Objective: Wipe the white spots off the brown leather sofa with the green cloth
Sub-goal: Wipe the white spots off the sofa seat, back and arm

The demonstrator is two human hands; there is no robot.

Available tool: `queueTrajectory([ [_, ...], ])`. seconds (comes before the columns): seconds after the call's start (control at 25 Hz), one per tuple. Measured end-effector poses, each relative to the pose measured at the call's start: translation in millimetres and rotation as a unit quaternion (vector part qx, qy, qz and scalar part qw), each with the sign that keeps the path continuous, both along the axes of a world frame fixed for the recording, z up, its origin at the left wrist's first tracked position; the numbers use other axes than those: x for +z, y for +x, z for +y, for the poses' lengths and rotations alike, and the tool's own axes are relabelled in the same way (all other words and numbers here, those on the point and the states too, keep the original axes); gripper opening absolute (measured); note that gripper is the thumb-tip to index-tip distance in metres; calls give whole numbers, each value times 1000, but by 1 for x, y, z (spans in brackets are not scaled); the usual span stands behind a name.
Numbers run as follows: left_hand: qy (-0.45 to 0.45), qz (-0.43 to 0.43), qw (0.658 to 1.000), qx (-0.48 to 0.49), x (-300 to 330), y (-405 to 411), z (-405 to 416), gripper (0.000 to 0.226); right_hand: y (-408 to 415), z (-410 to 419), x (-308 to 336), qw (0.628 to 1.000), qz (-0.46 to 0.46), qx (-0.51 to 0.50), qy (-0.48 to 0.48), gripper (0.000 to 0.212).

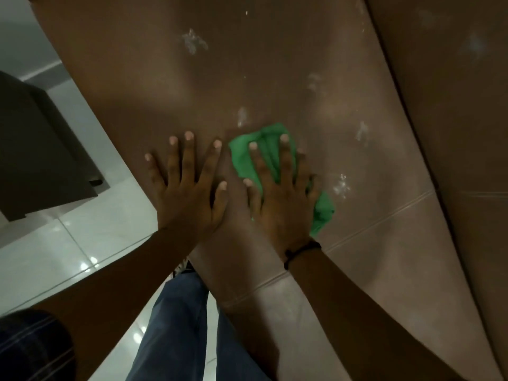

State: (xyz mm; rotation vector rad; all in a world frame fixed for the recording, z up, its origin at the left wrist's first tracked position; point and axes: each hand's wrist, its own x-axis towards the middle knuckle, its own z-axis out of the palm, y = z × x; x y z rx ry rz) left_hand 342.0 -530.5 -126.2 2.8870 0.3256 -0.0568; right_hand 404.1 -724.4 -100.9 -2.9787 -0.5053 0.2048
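Observation:
The brown leather sofa seat (275, 64) fills most of the view. Several white spots mark it: one far up (193, 41), one just above the cloth (242, 116), one to the right (361, 130) and one near my wrist side (342, 185). My right hand (283, 196) lies flat, fingers spread, pressing the crumpled green cloth (247, 158) onto the seat. My left hand (189, 185) rests flat on the bare leather beside it, fingers apart, holding nothing. Part of the cloth (323, 213) sticks out to the right of my right hand.
The sofa's backrest or arm (453, 119) rises at the right, with faint smudges. A dark cabinet (35, 155) stands on the glossy white tiled floor (68, 248) at the left. My jeans-clad legs (176, 325) are by the sofa's front edge.

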Motion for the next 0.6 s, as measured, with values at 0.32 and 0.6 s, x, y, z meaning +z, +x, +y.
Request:
queueTrajectory([
  [0.32,4,8,1000,6,7,-1,-3,76,-82,-59,22,998,59,-16,-8,65],
  [0.6,7,-4,1000,5,0,-1,-1,76,3,-48,1,997,-25,-65,-14,65],
])
